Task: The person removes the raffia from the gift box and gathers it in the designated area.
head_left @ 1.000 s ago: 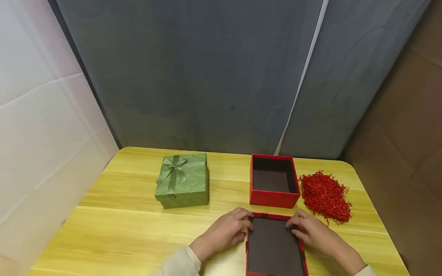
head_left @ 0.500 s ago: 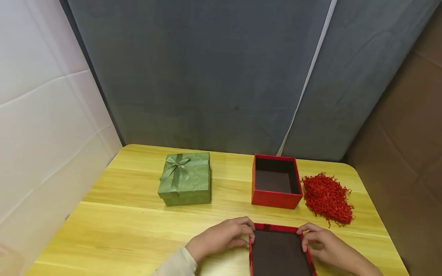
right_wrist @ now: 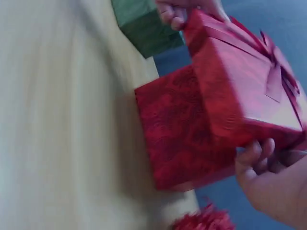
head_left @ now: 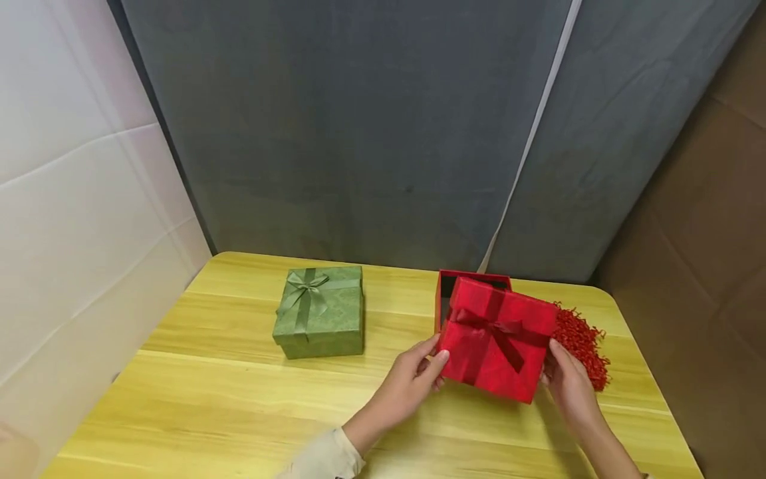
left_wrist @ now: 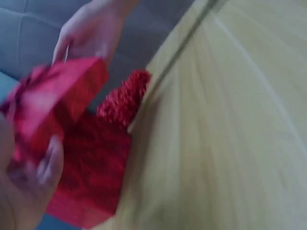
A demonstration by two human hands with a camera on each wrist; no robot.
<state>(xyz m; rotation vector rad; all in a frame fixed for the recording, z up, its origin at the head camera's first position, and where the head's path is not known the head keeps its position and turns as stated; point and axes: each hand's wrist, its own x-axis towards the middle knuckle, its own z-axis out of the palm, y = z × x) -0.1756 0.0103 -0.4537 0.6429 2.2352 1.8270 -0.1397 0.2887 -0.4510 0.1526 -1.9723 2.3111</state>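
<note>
A red box lid (head_left: 499, 339) with a dark red ribbon bow on top is held tilted above the table, bow side up. My left hand (head_left: 409, 379) pinches its left edge, thumb on top. On the opposite edge my right hand (head_left: 571, 386) grips the lid, thumb above and fingers beneath. Behind and partly under the lid stands the red box base (head_left: 445, 299); its dark inside shows at the top left in the head view. The right wrist view shows the outer wall of that box base (right_wrist: 177, 129) on the table, apart from the raised lid.
Red shredded paper (head_left: 583, 349) lies in a heap to the right of the box base, partly hidden by the lid. A green gift box (head_left: 323, 313) with a bow stands closed at the left. A grey curtain (head_left: 359, 133) hangs behind the wooden table (head_left: 209, 399).
The lid lay inside up on the table between both hands. It is now lifted, flipped bow side up and moved forward over the front of the box base.
</note>
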